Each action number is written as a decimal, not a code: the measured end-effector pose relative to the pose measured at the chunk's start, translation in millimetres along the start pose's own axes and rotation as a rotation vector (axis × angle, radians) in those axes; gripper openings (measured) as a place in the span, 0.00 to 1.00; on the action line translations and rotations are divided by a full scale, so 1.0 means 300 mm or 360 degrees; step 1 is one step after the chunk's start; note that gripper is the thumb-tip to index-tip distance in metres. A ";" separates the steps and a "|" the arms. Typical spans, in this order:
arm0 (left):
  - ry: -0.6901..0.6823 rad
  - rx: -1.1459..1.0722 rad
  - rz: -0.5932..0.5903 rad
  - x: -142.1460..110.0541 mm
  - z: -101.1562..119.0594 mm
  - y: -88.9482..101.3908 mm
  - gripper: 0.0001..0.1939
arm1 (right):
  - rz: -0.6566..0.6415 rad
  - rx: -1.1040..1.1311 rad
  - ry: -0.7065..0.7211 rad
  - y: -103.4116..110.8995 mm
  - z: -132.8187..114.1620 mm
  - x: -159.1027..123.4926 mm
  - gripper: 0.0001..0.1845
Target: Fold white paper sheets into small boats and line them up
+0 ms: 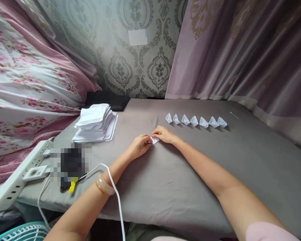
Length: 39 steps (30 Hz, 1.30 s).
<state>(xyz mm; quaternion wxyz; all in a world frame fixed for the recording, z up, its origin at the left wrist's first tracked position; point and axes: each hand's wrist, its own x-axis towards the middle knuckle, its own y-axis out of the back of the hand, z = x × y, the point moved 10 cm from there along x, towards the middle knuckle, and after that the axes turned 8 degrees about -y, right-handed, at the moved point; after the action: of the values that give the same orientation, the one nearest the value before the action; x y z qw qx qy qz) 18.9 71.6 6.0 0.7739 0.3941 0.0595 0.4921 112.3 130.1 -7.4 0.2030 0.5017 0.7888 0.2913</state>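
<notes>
Between my two hands, over the middle of the grey cloth-covered table, is a small folded white paper. My left hand pinches its left side, fingers curled. My right hand grips its upper edge between thumb and fingers. Part of the paper is hidden behind the fingertips. To the right, beyond my right hand, several small folded white paper pieces stand in a row, pointed in shape. A tall stack of white paper sheets lies to the left of my hands.
A white power strip with a plugged-in charger runs along the left edge. Its white cable loops across my left forearm. Nearby lies a dark, blurred-out object. A thin stick lies far right. Curtains hang behind.
</notes>
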 end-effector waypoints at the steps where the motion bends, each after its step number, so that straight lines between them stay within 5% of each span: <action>1: -0.0020 0.0029 -0.0029 0.008 -0.001 -0.006 0.09 | 0.0063 -0.0035 -0.0004 0.004 0.002 -0.005 0.08; 9: -0.0099 0.0085 -0.0193 0.067 -0.026 -0.021 0.07 | 0.0271 -0.0288 0.0086 0.007 -0.035 -0.146 0.12; 19: -0.0273 0.0552 -0.0248 0.009 0.059 -0.062 0.15 | 0.0363 -0.0673 0.0235 -0.017 -0.100 -0.268 0.10; 27: -0.0005 0.0316 -0.0026 0.013 -0.021 -0.046 0.13 | 0.0368 -0.0758 0.0200 -0.020 -0.087 -0.258 0.12; 39: 0.0340 0.0037 0.0084 0.014 -0.081 -0.028 0.10 | 0.0490 -0.0261 -0.0098 0.025 -0.009 -0.218 0.12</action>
<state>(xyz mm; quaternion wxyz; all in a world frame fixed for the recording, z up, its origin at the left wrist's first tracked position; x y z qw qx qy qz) 15.4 86.5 -14.9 0.7453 0.3498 0.1372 0.5508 142.6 72.2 1.5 0.2203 0.6070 0.6697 0.3669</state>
